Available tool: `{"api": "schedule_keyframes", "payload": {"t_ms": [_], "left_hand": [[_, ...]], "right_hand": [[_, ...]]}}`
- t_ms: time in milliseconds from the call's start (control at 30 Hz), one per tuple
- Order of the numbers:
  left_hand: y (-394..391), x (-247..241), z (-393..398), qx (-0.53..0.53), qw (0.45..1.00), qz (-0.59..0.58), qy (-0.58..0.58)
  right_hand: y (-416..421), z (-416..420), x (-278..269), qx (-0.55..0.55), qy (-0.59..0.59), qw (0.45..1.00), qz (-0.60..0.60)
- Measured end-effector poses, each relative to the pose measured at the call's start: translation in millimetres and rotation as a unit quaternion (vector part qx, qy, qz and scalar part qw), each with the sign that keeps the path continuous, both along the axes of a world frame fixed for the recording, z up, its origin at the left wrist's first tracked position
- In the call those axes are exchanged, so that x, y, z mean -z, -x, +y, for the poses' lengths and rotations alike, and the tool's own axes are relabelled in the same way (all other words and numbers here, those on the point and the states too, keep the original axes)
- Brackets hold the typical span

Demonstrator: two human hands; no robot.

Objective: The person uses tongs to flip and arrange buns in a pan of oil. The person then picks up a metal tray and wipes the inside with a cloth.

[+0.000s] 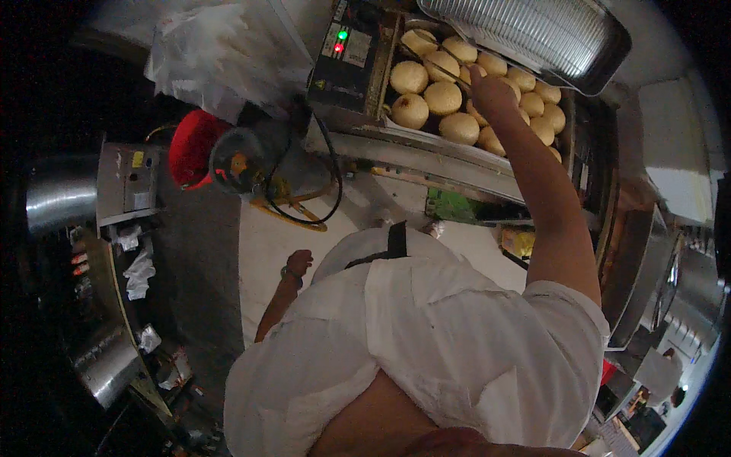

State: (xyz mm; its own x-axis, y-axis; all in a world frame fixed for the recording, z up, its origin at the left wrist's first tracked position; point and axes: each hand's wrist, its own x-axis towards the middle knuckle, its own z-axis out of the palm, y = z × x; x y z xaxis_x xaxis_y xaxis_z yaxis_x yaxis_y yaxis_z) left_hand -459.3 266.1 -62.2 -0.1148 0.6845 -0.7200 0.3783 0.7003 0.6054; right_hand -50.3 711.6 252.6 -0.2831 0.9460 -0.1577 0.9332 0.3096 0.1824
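Note:
My right hand (492, 94) grips the end of long, thin metal tongs (451, 74) over a rectangular metal-walled cooker (422, 136). The arms of the tongs spread towards the upper left, above the food. Many round, pale golden bread-like pieces (443, 98) lie close together in the cooker. One piece near its left corner (410, 111) has a dark brown spot on top. My hand and forearm hide some of the pieces. My left hand (300, 264), with a band at the wrist, hangs low beside my body with loosely curled fingers and nothing visible in it.
A wire rack in a metal tray (537, 34) overhangs the cooker's back. Left of the food is a control panel (348, 51) with green and red lights. A gas cylinder (245, 163), a looped black cable (341, 177) and a red container (197, 148) stand left. Another person (659, 371) is far right.

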Motion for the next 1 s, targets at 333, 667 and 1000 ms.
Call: {"api": "schedule_keyframes", "payload": {"t_ms": [333, 667, 1000], "left_hand": [[-7.6, -28.8, 8.4, 0.278, 0.95, 0.07, -0.123], [-42.3, -81.5, 49.0, -0.257, 0.956, -0.104, 0.095], [4.4, 10.6, 16.1, 0.267, 0.924, 0.105, -0.255]], "right_hand": [[-6.8, 0.2, 5.6, 0.028, -0.015, 0.998, 0.048], [-23.2, 9.4, 83.2, 0.104, 0.082, 0.963, 0.233], [-40.6, -43.1, 1.9, 0.156, 0.033, 0.977, 0.143]]}}
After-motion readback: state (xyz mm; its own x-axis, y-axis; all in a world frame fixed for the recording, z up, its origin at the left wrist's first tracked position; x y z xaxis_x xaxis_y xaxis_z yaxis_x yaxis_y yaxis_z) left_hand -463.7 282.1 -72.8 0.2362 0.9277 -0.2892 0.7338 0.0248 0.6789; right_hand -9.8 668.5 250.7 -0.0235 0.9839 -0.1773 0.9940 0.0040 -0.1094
